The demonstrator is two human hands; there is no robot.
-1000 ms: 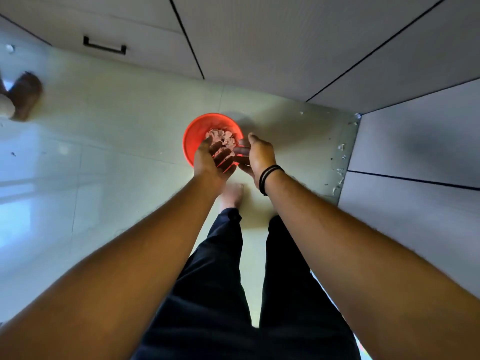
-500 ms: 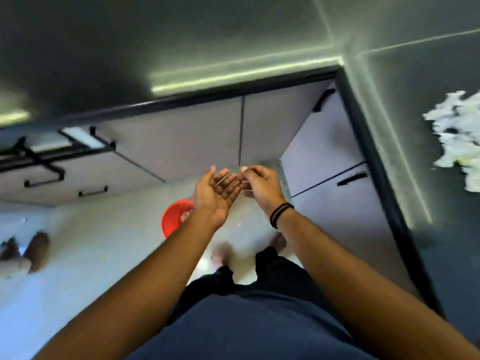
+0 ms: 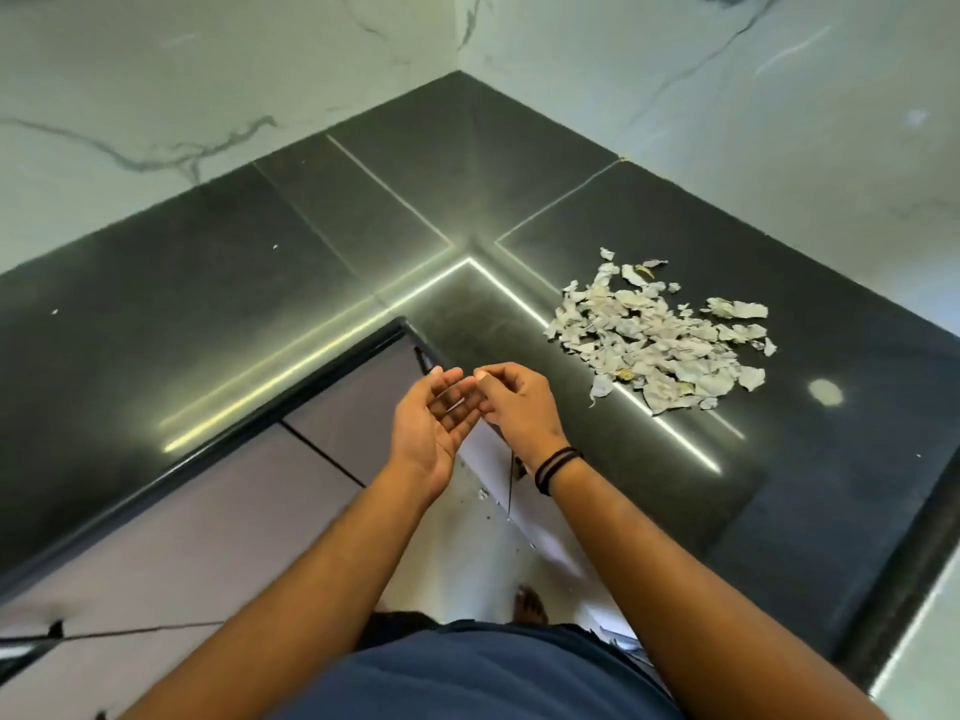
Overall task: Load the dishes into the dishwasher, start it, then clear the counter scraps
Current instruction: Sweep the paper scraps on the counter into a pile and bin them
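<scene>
No text, labels, brands, nos. or signs were legible anywhere in the head view.

Showing one heap of pale scraps point(image 3: 660, 337), pieces too many and too overlapped for counting, lying near the right-hand edge of one black L-shaped counter point(image 3: 218, 283). Showing two hands, one left hand point(image 3: 431, 423) and one right hand point(image 3: 514, 402), and two dark bands point(image 3: 556, 467) circling the right wrist. Showing two marbled walls point(image 3: 156, 85) meeting at the counter's far corner.
</scene>
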